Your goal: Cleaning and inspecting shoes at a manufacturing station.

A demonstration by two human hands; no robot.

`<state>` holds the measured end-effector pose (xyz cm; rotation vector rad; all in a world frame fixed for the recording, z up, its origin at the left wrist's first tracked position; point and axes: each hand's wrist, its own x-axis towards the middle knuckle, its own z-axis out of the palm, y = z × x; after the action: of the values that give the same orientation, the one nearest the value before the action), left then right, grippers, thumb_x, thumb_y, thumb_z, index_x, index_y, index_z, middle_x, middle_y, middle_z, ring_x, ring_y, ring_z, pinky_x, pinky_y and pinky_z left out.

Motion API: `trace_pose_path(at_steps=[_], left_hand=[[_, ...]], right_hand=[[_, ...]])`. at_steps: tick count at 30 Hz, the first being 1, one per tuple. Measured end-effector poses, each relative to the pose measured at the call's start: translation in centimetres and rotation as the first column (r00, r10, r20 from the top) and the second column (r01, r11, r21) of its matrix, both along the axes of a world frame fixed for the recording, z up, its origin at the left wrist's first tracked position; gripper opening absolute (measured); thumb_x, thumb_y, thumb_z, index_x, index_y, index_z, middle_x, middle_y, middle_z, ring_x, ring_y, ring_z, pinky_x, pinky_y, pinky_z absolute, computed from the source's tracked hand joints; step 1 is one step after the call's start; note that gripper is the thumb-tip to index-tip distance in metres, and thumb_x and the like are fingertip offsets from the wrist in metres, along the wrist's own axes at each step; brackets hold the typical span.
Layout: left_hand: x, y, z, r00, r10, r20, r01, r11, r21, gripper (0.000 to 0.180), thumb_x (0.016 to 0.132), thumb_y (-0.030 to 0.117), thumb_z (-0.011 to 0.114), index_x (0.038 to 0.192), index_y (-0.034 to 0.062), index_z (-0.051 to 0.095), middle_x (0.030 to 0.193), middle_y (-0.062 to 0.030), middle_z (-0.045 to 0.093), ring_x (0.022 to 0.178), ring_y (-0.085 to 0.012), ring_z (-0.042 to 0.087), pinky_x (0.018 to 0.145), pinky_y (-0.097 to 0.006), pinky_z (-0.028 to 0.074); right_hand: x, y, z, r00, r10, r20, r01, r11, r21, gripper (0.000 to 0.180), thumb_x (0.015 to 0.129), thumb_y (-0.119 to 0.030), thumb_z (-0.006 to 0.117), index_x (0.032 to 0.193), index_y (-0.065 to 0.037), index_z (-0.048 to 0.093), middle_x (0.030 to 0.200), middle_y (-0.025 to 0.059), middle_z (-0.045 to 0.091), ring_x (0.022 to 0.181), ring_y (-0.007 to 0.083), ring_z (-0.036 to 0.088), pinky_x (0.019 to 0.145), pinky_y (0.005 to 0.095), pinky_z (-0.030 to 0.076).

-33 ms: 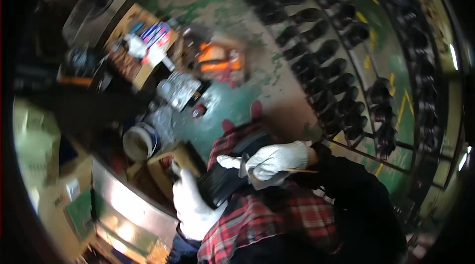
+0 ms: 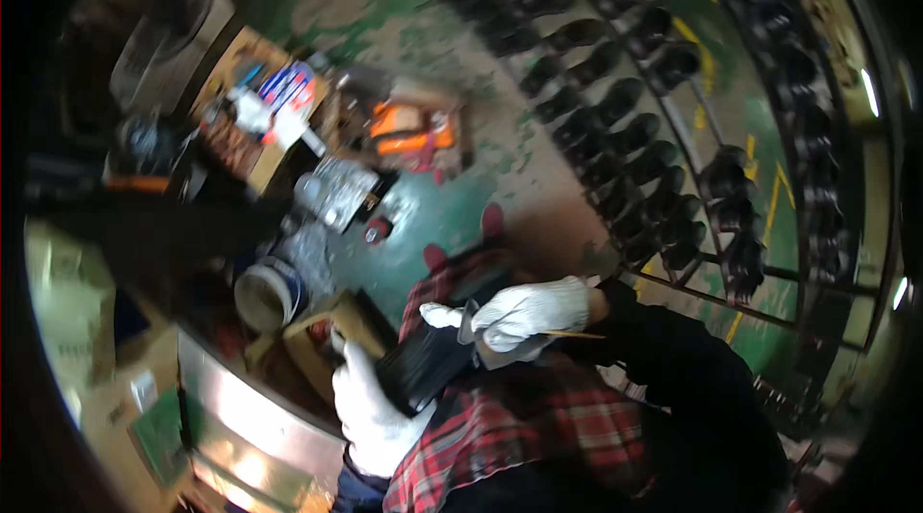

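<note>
My left hand [image 2: 370, 417], in a white glove, grips the near end of a black, shoe-like piece [image 2: 423, 369] over my lap, its fingers along the left side. My right hand [image 2: 534, 316], also in a white glove, is closed at the piece's far right, its index finger stretched across it. A thin light-brown stick [image 2: 575, 334] sticks out from under this hand toward my wrist. Below the palm shows a greyish flat piece [image 2: 502, 355], and a small dark metallic part [image 2: 468, 323] stands by the fingers. I cannot tell whether these form one tool.
Racks of black shoes [image 2: 639, 138] fill the right side. Left of me are a metal-topped bench [image 2: 236, 388], an open cardboard box [image 2: 332, 321] and a white bucket [image 2: 264, 297]. Ahead lie an orange item [image 2: 411, 128], a small red-and-black round object [image 2: 378, 229] and a littered wooden box [image 2: 240, 119].
The view has shifted slightly, so the floor things and racks sit a little further left. Both hands keep the same hold.
</note>
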<state>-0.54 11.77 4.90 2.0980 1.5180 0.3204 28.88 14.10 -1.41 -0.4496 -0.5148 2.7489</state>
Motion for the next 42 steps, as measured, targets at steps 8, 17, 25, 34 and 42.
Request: trace_pose_path(at_steps=[8, 17, 25, 34, 42], left_hand=[[6.1, 2.6, 1.3, 0.989, -0.129, -0.075, 0.122, 0.988, -0.092, 0.104, 0.066, 0.030, 0.086, 0.150, -0.0010, 0.033, 0.146, -0.0262, 0.042, 0.133, -0.0409, 0.042, 0.112, -0.045, 0.034], [20.4, 5.6, -5.3, 0.632, 0.678, 0.376, 0.140, 0.378, -0.915, 0.066, 0.063, 0.021, 0.075, 0.124, -0.0025, 0.061, 0.103, -0.0174, 0.068, 0.094, -0.0263, 0.065, 0.087, -0.036, 0.052], [57.0, 8.8, -19.7, 0.640, 0.523, 0.562, 0.611, 0.096, -0.785, 0.033, 0.086, 0.017, 0.062, 0.114, 0.0013, 0.060, 0.111, -0.0149, 0.065, 0.097, -0.0314, 0.065, 0.091, -0.042, 0.053], [71.8, 7.1, -18.6, 0.703, 0.390, 0.594, 0.536, 0.258, -0.804, 0.046, 0.091, 0.036, 0.063, 0.130, 0.0120, 0.058, 0.130, -0.0077, 0.058, 0.120, -0.0237, 0.051, 0.094, -0.048, 0.044], [52.0, 4.8, -16.6, 0.869, 0.423, 0.256, 0.352, -0.164, -0.922, 0.053, 0.090, 0.044, 0.066, 0.131, 0.0140, 0.053, 0.123, -0.0101, 0.059, 0.110, -0.0287, 0.055, 0.090, -0.052, 0.046]], right_hand=[[4.5, -1.5, -1.1, 0.938, -0.281, 0.203, 0.142, 0.845, 0.515, 0.026, 0.095, -0.024, 0.059, 0.107, -0.001, 0.061, 0.089, 0.0036, 0.061, 0.075, 0.0092, 0.054, 0.068, 0.0257, 0.047], [23.8, -13.0, -2.1, 0.266, -0.772, 0.577, 0.707, 0.563, 0.427, 0.023, 0.099, -0.025, 0.056, 0.098, -0.002, 0.059, 0.085, 0.0037, 0.061, 0.076, 0.0116, 0.057, 0.071, 0.0279, 0.048], [34.9, -21.1, -0.7, -0.650, -0.487, 0.583, 0.211, 0.621, 0.755, 0.014, 0.088, -0.016, 0.068, 0.098, -0.006, 0.068, 0.077, 0.0132, 0.069, 0.068, 0.0206, 0.069, 0.062, 0.0332, 0.054], [47.6, -21.8, -6.2, -0.765, -0.558, 0.321, -0.203, 0.682, 0.703, 0.022, 0.088, -0.027, 0.069, 0.094, -0.006, 0.066, 0.074, 0.0179, 0.066, 0.071, 0.0359, 0.067, 0.062, 0.0437, 0.053], [42.0, -16.5, -6.1, -0.758, -0.628, 0.175, -0.371, 0.637, 0.676, 0.018, 0.084, -0.022, 0.072, 0.075, -0.010, 0.062, 0.059, 0.0112, 0.058, 0.050, 0.0288, 0.059, 0.047, 0.0374, 0.045]])
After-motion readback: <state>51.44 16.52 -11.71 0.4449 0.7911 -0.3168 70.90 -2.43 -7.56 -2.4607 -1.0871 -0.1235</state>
